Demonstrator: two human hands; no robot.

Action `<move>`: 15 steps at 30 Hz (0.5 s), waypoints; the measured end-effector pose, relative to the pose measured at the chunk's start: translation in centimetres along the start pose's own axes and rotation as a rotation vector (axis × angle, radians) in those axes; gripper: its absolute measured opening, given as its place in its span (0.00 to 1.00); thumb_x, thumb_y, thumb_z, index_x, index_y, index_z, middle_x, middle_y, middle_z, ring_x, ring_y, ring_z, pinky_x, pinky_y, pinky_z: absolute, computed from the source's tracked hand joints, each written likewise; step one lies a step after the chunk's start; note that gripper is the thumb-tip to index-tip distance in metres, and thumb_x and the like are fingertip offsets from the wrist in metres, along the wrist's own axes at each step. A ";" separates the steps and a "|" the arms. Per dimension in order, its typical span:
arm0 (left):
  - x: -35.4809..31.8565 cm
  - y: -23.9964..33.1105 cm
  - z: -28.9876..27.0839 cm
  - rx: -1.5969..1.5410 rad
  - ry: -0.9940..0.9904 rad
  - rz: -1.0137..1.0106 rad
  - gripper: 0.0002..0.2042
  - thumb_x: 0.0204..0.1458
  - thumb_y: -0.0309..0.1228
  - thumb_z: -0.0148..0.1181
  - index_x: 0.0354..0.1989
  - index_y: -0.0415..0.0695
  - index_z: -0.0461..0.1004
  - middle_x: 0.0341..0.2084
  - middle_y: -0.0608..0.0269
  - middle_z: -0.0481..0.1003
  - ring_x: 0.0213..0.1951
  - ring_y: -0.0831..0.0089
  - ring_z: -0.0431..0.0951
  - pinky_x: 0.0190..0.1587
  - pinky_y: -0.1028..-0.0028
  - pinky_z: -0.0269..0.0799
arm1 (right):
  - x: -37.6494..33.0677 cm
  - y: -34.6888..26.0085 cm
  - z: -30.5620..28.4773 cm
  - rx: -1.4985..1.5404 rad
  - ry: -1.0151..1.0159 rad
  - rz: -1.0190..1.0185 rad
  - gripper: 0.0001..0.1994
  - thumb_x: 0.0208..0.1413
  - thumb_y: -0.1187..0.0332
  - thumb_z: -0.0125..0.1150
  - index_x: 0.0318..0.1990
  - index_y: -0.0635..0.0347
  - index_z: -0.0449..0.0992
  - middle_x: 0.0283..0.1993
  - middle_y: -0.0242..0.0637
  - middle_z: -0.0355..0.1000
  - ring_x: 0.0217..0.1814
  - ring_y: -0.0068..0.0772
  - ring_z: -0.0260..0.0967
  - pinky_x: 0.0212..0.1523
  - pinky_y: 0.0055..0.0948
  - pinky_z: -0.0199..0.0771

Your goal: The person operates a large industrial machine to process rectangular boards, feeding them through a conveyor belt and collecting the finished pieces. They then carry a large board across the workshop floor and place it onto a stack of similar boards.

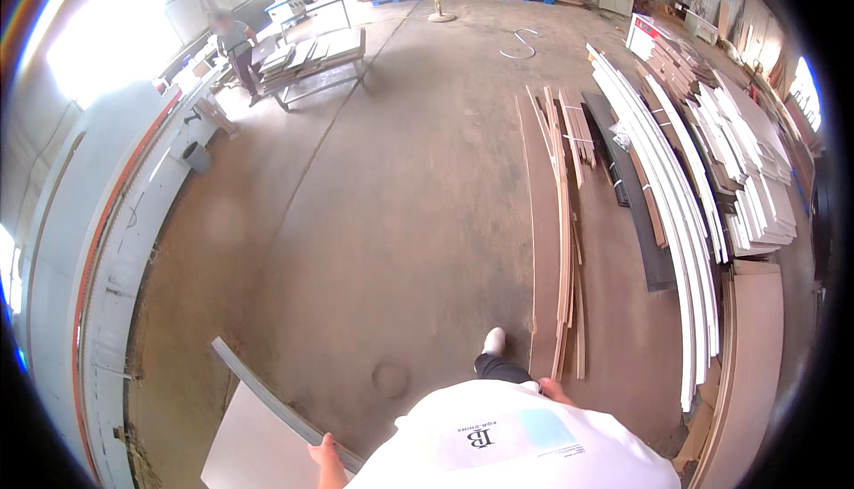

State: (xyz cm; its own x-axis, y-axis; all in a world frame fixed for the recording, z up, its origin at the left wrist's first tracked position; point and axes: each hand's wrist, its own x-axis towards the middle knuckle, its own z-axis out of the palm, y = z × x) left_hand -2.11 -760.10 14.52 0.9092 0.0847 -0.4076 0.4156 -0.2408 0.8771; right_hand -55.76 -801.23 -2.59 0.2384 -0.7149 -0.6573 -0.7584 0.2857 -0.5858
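Observation:
At the lower left, a large white panel (245,440) with a thick grey edge (276,406) leans at a slant beside me. My left hand (327,453) is closed over that edge near its lower end, thumb on top. The panel's lower part runs out of the picture. My right hand (556,391) hangs by my right side, holding nothing I can see. Its fingers are mostly hidden behind my white shirt (534,436). One of my shoes (495,340) shows on the concrete floor ahead.
A long grey machine (107,213) with an orange stripe lines the left. Wooden strips (562,249), white boards (658,196) and stacked panels (756,213) lie on the right. Far left, a person (238,49) stands by a board-laden cart (316,53). A bin (197,157) stands nearer.

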 end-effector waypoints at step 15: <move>1.8 8.3 35.7 0.082 0.203 -0.131 0.38 0.44 0.15 0.69 0.66 0.38 0.57 0.41 0.52 0.75 0.26 0.65 0.76 0.22 0.65 0.73 | 32.6 -30.7 -29.6 0.259 -0.041 -0.019 0.09 0.66 0.61 0.61 0.43 0.57 0.79 0.37 0.31 0.81 0.33 0.24 0.78 0.32 0.27 0.76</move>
State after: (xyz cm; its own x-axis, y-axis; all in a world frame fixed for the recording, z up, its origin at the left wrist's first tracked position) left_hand 2.17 -796.49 11.97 0.8373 0.3108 -0.4498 0.5345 -0.2918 0.7932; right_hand -42.64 -852.23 8.04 0.2795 -0.6964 -0.6609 -0.5746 0.4302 -0.6963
